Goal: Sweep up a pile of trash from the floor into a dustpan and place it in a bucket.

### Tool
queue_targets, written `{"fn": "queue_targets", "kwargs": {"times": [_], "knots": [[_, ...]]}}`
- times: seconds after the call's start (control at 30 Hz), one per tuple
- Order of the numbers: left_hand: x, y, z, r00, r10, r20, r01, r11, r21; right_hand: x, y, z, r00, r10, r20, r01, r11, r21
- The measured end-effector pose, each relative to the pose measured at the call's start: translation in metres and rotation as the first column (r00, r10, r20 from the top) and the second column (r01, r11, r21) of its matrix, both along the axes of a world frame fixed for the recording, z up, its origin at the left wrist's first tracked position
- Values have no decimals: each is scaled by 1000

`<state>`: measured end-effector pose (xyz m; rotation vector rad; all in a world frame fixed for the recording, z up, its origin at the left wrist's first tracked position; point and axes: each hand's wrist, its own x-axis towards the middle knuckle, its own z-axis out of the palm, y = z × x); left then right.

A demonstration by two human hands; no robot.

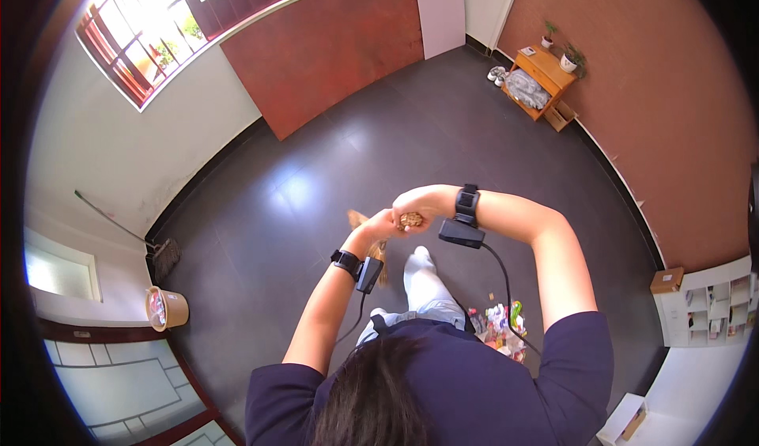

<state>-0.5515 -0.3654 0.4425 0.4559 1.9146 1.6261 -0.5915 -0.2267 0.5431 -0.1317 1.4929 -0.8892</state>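
Both hands meet in front of me on a straw broom [379, 262]. The bound, knobbly end of its handle [410, 220] points up at the camera. My right hand [426, 204] is wrapped around that end. Just to its left, my left hand [375, 226] grips the broom too. Tan bristles fan out below and to the left of my left hand, above the dark tiled floor [249, 268]; whether they touch it I cannot tell. On the floor to my right lies a pile of mixed litter [504, 330], partly hidden by my body.
A mop [166, 257] leans on the left wall near a bin [175, 311] holding rubbish. A reddish board [332, 54] and a pale panel [442, 19] lean at the back. A wooden stand [545, 69] bears potted plants, with shoes [497, 75] beside it. White shelves [705, 312] line the right.
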Motion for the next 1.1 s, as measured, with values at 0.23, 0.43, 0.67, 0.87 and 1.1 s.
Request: {"fn": "queue_targets", "kwargs": {"times": [0.23,0.43,0.67,0.87,1.1], "knots": [[-133,-24,1,973,231,19,-225,961,-163,-152,-39,2,992,-88,90,88,996,7],[-242,-79,6,899,436,36,-431,897,-104,-271,-90,15,868,-302,395,346,937,-43],[-331,-145,19,653,743,146,-745,665,-57,-376,-192,5,881,-374,292,406,912,-59],[-437,-251,-37,599,798,67,-800,599,23,-488,-305,-28,935,-237,265,267,960,-84],[-572,-380,-23,600,748,283,-789,495,364,-617,-449,-39,999,-34,23,37,988,-148]]}}
